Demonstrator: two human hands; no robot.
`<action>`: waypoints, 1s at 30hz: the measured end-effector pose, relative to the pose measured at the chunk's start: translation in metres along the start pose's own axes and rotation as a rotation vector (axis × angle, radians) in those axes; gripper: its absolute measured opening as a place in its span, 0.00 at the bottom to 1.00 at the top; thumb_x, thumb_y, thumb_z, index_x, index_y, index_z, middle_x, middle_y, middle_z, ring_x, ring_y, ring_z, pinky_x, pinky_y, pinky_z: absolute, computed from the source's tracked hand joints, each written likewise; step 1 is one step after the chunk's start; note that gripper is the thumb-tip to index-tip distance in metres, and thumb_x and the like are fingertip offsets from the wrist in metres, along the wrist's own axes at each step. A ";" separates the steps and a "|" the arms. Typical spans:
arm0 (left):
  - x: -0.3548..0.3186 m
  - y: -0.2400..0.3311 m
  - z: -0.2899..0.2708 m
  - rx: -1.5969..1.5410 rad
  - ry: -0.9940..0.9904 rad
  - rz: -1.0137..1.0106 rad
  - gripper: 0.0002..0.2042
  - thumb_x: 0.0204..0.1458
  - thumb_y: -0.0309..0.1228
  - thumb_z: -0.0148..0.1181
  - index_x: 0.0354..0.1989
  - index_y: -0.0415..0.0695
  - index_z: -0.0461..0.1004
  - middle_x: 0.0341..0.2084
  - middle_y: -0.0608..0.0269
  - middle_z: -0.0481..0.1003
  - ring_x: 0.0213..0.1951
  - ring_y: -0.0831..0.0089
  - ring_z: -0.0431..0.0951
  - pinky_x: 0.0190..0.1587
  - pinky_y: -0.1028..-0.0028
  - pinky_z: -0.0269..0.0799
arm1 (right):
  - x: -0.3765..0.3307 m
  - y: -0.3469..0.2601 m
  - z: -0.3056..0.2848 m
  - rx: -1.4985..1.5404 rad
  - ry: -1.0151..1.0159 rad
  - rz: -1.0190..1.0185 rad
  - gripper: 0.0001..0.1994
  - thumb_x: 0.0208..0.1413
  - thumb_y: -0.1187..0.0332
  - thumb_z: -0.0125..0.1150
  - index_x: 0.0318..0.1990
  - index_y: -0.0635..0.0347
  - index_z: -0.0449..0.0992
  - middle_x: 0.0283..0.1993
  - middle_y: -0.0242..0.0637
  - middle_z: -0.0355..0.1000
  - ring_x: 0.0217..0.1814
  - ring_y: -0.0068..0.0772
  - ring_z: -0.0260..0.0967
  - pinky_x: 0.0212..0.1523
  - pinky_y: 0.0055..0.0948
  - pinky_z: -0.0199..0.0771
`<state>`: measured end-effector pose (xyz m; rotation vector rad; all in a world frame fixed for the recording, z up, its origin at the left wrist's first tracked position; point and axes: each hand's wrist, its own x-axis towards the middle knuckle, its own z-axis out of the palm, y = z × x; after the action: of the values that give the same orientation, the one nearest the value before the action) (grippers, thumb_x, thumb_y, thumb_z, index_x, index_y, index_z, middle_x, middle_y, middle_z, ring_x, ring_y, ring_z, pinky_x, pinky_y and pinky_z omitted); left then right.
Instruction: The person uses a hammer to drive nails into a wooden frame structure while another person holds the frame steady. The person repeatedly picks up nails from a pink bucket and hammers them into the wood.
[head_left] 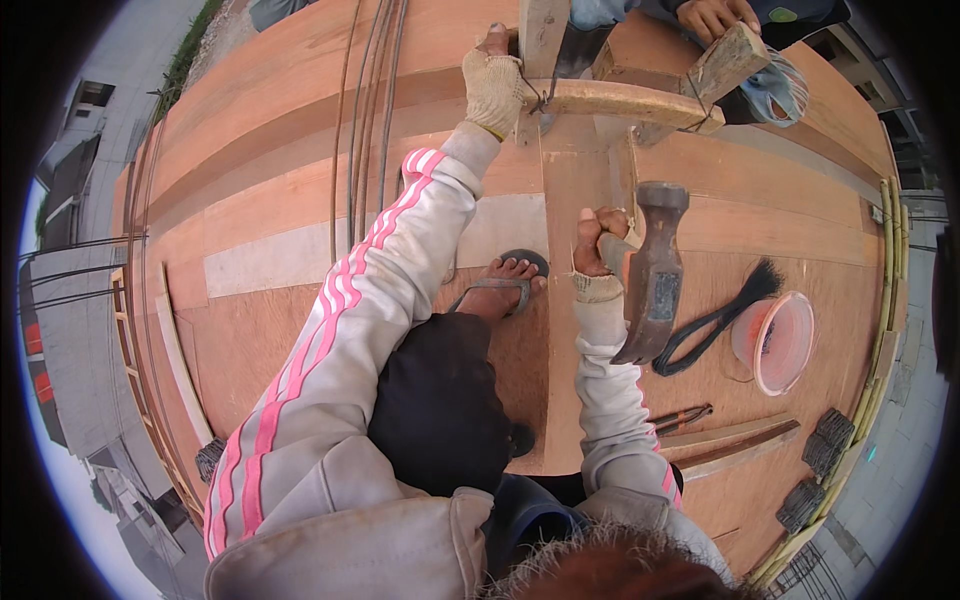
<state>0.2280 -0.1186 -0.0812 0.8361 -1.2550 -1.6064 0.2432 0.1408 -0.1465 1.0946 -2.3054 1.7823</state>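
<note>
My left hand (493, 85), in a fingerless knit glove, grips the end of a horizontal wooden batten (620, 101) where it crosses an upright wooden post (541, 35). My right hand (598, 243) is closed around the handle of a claw hammer (652, 275), whose head points up toward the batten. Across from me another person's hand (712, 16) holds a short wooden block (728, 62) against the batten's far end. Thin wire loops around the joint.
I crouch on a plywood deck (260, 210), my sandalled foot (500, 283) forward. Steel rebars (368, 120) run along the deck. At my right lie a bundle of black tie wire (715, 320), a pink plastic tub (782, 342), pincers (680, 416) and wooden strips (735, 445).
</note>
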 end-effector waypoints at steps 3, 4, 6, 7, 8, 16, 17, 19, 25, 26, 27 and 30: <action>-0.002 0.008 0.010 0.019 0.009 0.041 0.25 0.67 0.49 0.50 0.32 0.37 0.79 0.19 0.69 0.70 0.23 0.77 0.67 0.27 0.72 0.64 | 0.000 0.010 -0.005 -0.111 -0.184 0.174 0.06 0.55 0.67 0.65 0.33 0.56 0.74 0.24 0.36 0.73 0.27 0.38 0.74 0.29 0.37 0.73; -0.001 0.008 0.021 0.000 0.003 0.024 0.25 0.67 0.50 0.50 0.32 0.37 0.78 0.19 0.69 0.70 0.23 0.77 0.66 0.27 0.72 0.63 | -0.008 0.049 -0.007 -0.102 -0.223 0.288 0.06 0.54 0.66 0.65 0.33 0.56 0.74 0.24 0.38 0.73 0.27 0.42 0.75 0.28 0.38 0.73; 0.006 0.005 0.027 0.022 -0.009 0.062 0.26 0.67 0.51 0.50 0.34 0.37 0.78 0.18 0.70 0.69 0.22 0.78 0.65 0.26 0.72 0.61 | -0.019 0.084 -0.011 -0.126 -0.214 0.273 0.08 0.53 0.66 0.66 0.34 0.58 0.75 0.25 0.47 0.74 0.30 0.54 0.76 0.29 0.40 0.73; 0.003 -0.007 0.018 0.050 -0.031 0.075 0.26 0.67 0.51 0.49 0.36 0.36 0.78 0.18 0.71 0.68 0.21 0.78 0.64 0.25 0.72 0.60 | -0.020 0.076 -0.010 0.008 -0.134 0.310 0.08 0.51 0.67 0.67 0.35 0.58 0.75 0.25 0.47 0.73 0.30 0.54 0.75 0.29 0.41 0.73; 0.009 -0.006 0.003 0.094 0.020 0.074 0.28 0.68 0.52 0.48 0.41 0.33 0.79 0.22 0.66 0.74 0.25 0.75 0.70 0.30 0.71 0.67 | -0.007 0.049 -0.021 0.009 -0.168 0.259 0.09 0.49 0.68 0.68 0.36 0.57 0.76 0.26 0.48 0.73 0.30 0.55 0.75 0.30 0.42 0.72; -0.002 0.000 0.004 0.025 -0.187 0.326 0.29 0.69 0.52 0.47 0.53 0.33 0.75 0.47 0.52 0.79 0.48 0.66 0.78 0.52 0.64 0.73 | 0.006 0.025 -0.203 -0.588 -0.417 0.090 0.14 0.45 0.64 0.72 0.40 0.52 0.76 0.33 0.38 0.76 0.36 0.51 0.76 0.36 0.44 0.75; -0.004 0.005 0.003 0.034 -0.191 0.392 0.28 0.69 0.51 0.47 0.52 0.32 0.75 0.47 0.52 0.79 0.48 0.66 0.78 0.53 0.64 0.73 | -0.008 0.023 -0.229 -0.689 -0.458 0.080 0.14 0.46 0.63 0.72 0.40 0.51 0.76 0.34 0.37 0.76 0.36 0.50 0.76 0.36 0.45 0.75; -0.019 0.015 0.002 0.077 -0.248 0.481 0.28 0.69 0.51 0.47 0.52 0.32 0.75 0.47 0.52 0.79 0.49 0.65 0.78 0.54 0.63 0.73 | -0.049 0.003 -0.284 -0.896 -0.491 0.236 0.14 0.49 0.60 0.70 0.41 0.50 0.76 0.34 0.36 0.76 0.37 0.49 0.77 0.37 0.46 0.75; -0.076 0.083 0.012 0.276 -0.554 0.647 0.28 0.69 0.50 0.48 0.51 0.31 0.76 0.48 0.50 0.79 0.51 0.62 0.79 0.57 0.62 0.73 | -0.243 -0.033 -0.364 -1.018 0.038 0.768 0.14 0.52 0.60 0.72 0.39 0.55 0.74 0.27 0.37 0.71 0.30 0.43 0.73 0.32 0.42 0.70; -0.082 0.087 0.029 0.470 -0.586 0.759 0.28 0.70 0.50 0.47 0.51 0.31 0.76 0.48 0.49 0.79 0.51 0.61 0.79 0.58 0.62 0.73 | -0.280 -0.029 -0.366 -1.043 0.201 0.770 0.13 0.52 0.63 0.73 0.38 0.56 0.74 0.22 0.37 0.68 0.25 0.40 0.70 0.29 0.39 0.67; -0.089 0.091 0.050 0.659 -0.615 0.873 0.28 0.70 0.50 0.47 0.51 0.31 0.76 0.48 0.48 0.79 0.51 0.60 0.79 0.59 0.62 0.73 | -0.315 -0.027 -0.372 -0.892 0.313 0.886 0.13 0.53 0.64 0.73 0.38 0.57 0.74 0.22 0.34 0.67 0.24 0.35 0.68 0.28 0.37 0.66; -0.109 0.107 0.091 0.513 -0.666 0.846 0.27 0.69 0.49 0.47 0.53 0.32 0.76 0.46 0.48 0.80 0.50 0.57 0.80 0.60 0.61 0.73 | -0.360 -0.036 -0.369 -0.666 0.589 1.090 0.10 0.53 0.70 0.68 0.40 0.61 0.74 0.22 0.23 0.62 0.23 0.19 0.61 0.25 0.28 0.62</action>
<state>0.2120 0.0075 0.0429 -0.0437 -2.1687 -0.8673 0.3926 0.6360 -0.1420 -0.8086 -2.8088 0.9613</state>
